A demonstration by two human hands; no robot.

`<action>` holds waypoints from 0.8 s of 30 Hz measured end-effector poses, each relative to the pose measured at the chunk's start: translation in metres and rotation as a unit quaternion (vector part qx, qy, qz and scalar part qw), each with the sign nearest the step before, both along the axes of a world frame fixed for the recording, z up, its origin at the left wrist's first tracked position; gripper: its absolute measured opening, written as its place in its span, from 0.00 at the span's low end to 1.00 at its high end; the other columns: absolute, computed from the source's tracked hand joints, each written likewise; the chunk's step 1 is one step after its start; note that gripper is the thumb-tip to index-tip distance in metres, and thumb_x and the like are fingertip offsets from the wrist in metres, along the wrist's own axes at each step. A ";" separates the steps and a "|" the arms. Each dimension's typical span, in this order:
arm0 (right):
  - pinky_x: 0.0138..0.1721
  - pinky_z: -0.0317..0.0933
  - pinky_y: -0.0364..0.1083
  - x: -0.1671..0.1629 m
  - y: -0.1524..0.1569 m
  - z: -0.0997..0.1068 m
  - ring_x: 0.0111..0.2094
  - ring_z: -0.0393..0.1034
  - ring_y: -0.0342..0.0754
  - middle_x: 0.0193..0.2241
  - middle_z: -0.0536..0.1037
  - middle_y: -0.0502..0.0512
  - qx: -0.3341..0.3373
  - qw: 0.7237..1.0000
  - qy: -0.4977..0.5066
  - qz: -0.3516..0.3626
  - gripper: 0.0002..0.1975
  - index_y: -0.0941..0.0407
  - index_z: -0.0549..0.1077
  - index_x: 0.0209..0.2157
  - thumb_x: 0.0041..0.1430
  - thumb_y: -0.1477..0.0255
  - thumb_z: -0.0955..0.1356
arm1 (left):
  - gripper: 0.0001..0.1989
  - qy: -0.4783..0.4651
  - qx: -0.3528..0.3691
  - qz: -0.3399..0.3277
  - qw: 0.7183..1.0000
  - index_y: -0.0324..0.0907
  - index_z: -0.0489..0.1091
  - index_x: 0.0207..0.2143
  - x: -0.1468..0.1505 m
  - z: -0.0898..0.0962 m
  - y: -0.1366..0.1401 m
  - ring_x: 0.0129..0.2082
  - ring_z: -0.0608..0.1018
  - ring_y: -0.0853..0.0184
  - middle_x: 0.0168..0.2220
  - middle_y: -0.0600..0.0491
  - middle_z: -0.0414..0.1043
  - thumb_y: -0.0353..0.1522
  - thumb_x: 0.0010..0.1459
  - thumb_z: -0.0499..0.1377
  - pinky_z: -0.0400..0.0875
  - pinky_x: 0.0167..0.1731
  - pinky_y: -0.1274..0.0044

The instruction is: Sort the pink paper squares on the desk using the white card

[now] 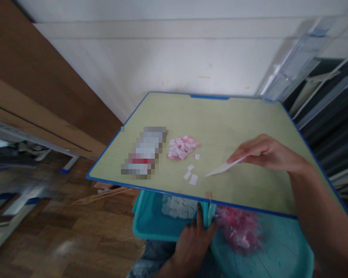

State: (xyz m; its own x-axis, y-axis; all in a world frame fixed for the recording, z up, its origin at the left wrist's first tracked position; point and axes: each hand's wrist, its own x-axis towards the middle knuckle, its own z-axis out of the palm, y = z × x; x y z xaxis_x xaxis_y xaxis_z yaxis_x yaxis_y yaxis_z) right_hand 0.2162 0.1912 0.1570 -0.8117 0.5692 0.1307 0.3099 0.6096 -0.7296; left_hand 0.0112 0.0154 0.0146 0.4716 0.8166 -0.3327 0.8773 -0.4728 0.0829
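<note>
My right hand (266, 152) is above the right part of the table, closed in a pinch on a thin white card (224, 168) seen nearly edge-on, its far corner slanting down to the left. Left of the card's tip, a few small white squares (193, 179) lie loose. Behind them is a heap of pink and white squares (181, 147). Below the table's front edge, my left hand (193, 239) has its fingers apart, one stretched forward, at the rims where two teal containers meet. I see nothing held in it.
The pale yellow table (234, 116) has a blue edge. A blurred-out flat object (145, 150) lies on its left side. Underneath, a teal bin (156, 231) holds white pieces (178, 206); a round teal tub (290, 247) holds a pink bundle (240, 227). A clear plastic container (295, 65) stands behind right.
</note>
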 end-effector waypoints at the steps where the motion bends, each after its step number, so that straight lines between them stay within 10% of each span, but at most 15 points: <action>1: 0.36 0.63 0.40 -0.001 -0.001 -0.001 0.37 0.70 0.43 0.34 0.77 0.52 -0.005 1.000 0.014 0.017 0.10 0.54 0.74 0.37 0.53 0.74 0.63 | 0.20 0.000 -0.001 0.000 1.000 0.54 0.54 0.50 0.000 0.000 0.000 0.31 0.75 0.63 0.51 0.39 0.59 0.29 0.56 0.41 0.71 0.24 0.73; 9: 0.38 0.64 0.44 -0.018 -0.005 -0.010 0.36 0.70 0.44 0.30 0.77 0.57 -0.046 0.987 0.082 0.134 0.10 0.60 0.74 0.32 0.51 0.82 0.63 | 0.20 0.002 0.001 0.007 1.000 0.55 0.55 0.50 0.001 -0.002 -0.001 0.31 0.75 0.64 0.51 0.40 0.60 0.29 0.56 0.42 0.71 0.25 0.73; 24: 0.34 0.63 0.43 -0.021 0.001 -0.020 0.29 0.70 0.40 0.23 0.77 0.52 -0.040 0.988 0.058 0.137 0.16 0.60 0.71 0.19 0.37 0.91 0.59 | 0.21 0.018 -0.006 0.004 1.000 0.55 0.53 0.51 0.001 0.001 0.000 0.31 0.75 0.64 0.53 0.38 0.57 0.28 0.57 0.41 0.71 0.25 0.73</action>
State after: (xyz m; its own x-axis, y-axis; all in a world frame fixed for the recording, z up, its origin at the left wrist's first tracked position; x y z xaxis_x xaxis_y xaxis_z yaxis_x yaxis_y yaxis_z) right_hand 0.1948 0.1922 0.1366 -0.9190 0.3427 0.1950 0.0530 0.5974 -0.8002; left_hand 0.0123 0.0156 0.0155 0.4529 0.8157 -0.3598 0.8833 -0.4652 0.0573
